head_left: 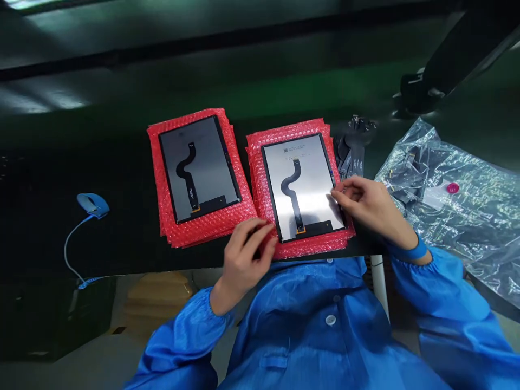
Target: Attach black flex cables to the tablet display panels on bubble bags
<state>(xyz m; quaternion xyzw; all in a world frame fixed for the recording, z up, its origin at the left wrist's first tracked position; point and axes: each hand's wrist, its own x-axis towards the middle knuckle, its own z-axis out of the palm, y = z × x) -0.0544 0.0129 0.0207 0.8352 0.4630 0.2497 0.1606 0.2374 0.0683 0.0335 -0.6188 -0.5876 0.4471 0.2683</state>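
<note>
Before me a display panel (309, 187) lies face down on a stack of red bubble-wrap pouches (260, 162). A black, S-shaped flex cable (293, 197) runs down its silver back. My left hand (246, 257) is at the panel's lower left corner, fingers curved and apart, with nothing visible in them. Over the panel's right edge, my right hand (368, 208) has thumb and fingertips pinched together; what is between them, if anything, is too small to make out. A second display panel (209, 168) with a similar cable rests on another red stack (162, 200) to the left.
Several loose black flex cables (353, 154) lie just beyond my right hand. A clear plastic bag (467, 216) spreads over the table's right side. At left is a blue clip (93, 205) on a cord, and a dark metal arm (442, 70) stands at the back right.
</note>
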